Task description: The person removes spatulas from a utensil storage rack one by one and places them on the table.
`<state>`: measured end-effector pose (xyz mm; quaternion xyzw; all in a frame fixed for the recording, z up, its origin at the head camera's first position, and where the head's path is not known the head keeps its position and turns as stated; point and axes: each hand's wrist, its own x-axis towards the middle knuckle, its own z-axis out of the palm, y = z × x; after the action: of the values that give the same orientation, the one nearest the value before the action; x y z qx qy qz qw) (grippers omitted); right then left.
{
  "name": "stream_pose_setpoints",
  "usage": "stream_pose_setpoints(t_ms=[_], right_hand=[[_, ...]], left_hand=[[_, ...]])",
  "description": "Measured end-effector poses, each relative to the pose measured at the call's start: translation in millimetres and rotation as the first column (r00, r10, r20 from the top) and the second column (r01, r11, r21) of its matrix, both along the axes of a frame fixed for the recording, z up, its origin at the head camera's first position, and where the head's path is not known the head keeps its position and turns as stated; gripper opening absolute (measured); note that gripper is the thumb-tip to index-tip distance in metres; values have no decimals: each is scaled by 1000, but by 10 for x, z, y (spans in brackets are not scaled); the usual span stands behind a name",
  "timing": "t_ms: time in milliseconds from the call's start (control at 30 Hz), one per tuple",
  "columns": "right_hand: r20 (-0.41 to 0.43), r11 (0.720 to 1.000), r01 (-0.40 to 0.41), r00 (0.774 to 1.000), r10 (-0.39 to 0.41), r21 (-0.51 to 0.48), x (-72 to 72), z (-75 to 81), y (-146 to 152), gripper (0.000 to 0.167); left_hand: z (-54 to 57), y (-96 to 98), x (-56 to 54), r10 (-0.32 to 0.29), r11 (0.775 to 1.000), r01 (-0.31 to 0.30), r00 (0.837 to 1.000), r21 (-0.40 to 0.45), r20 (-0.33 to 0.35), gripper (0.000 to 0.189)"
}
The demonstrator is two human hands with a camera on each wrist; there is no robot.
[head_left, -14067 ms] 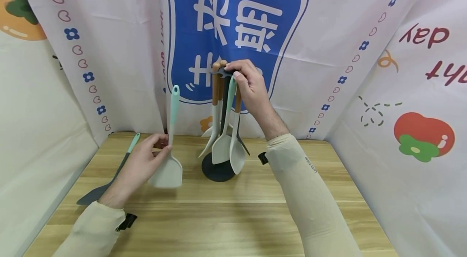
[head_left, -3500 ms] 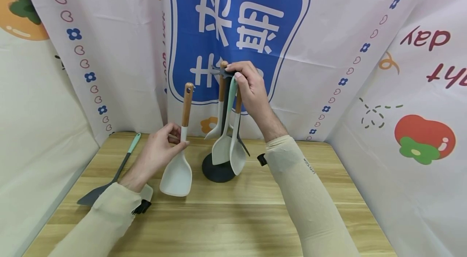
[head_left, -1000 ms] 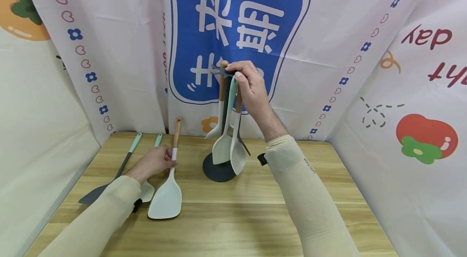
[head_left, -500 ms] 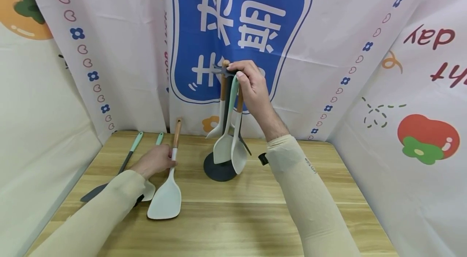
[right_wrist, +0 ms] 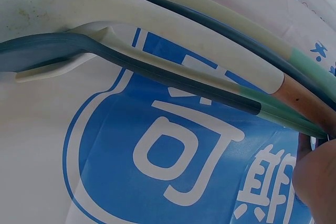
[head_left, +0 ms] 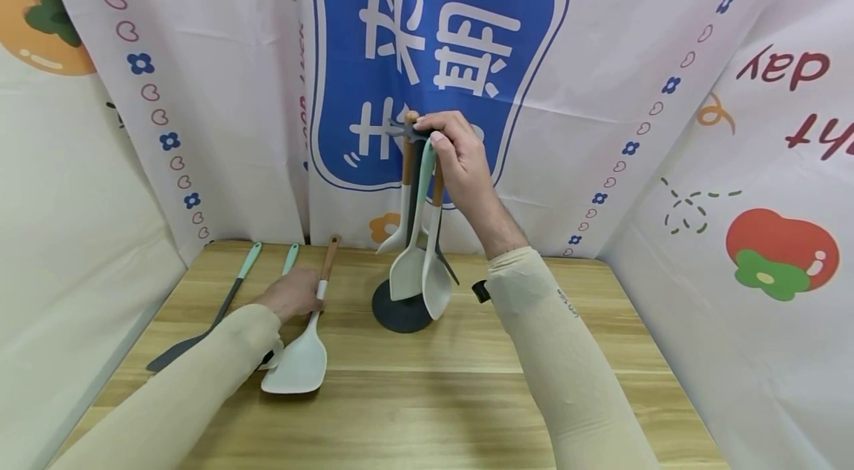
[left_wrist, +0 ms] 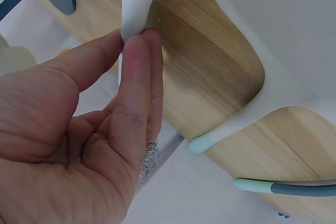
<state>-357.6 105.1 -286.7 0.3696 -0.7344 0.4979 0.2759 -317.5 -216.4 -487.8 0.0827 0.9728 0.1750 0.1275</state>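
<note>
My left hand pinches a white spatula by its neck below the wooden handle; in the left wrist view, thumb and fingertips meet on the white neck. The blade is low over the table, with a shadow under its front edge. My right hand grips the top of a dark utensil stand, fingers curled over its hooks. From the stand hang a mint-handled spatula, a white spoon with a wooden handle, and others partly hidden behind.
A mint-handled spatula lies left of the held one, partly under my left hand. Further left lies a dark grey spatula, its blade partly behind my left sleeve. Printed cloth closes off the wooden table at back and sides.
My left hand held a mint-handled spatula first, then brought the wooden-handled one from beside the stand down leftward. Lately its blade has shifted slightly back and left. My right hand stays on the stand.
</note>
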Motion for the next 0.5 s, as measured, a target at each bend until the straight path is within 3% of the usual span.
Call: stream_pose_setpoints(t_ms=[100, 167, 233, 333, 400, 500], right_hand=[[-1, 1000, 2, 1000, -2, 2, 4, 2, -4, 43], [-1, 1000, 4, 1000, -4, 2, 7, 2, -4, 43], [-1, 1000, 5, 1000, -5, 2, 6, 2, -3, 43], [0, 1000, 6, 1000, -6, 3, 5, 2, -5, 44], [1, 1000, 5, 1000, -5, 4, 3, 2, -4, 44], [3, 1000, 4, 1000, -4, 5, 3, 4, -5, 45]], left_hand=[[-313, -121, -244, -15, 1000, 15, 1000, -7, 9, 23], [-586, -220, -421, -26, 1000, 26, 1000, -4, 3, 20], [-649, -238, -474, -28, 1000, 28, 999, -5, 19, 18], [-428, -132, -335, 2, 1000, -2, 999, -6, 54, 16], [-139, -16, -149, 13, 1000, -12, 998, -18, 69, 17], [61, 57, 12, 23, 1000, -22, 998, -15, 65, 16]])
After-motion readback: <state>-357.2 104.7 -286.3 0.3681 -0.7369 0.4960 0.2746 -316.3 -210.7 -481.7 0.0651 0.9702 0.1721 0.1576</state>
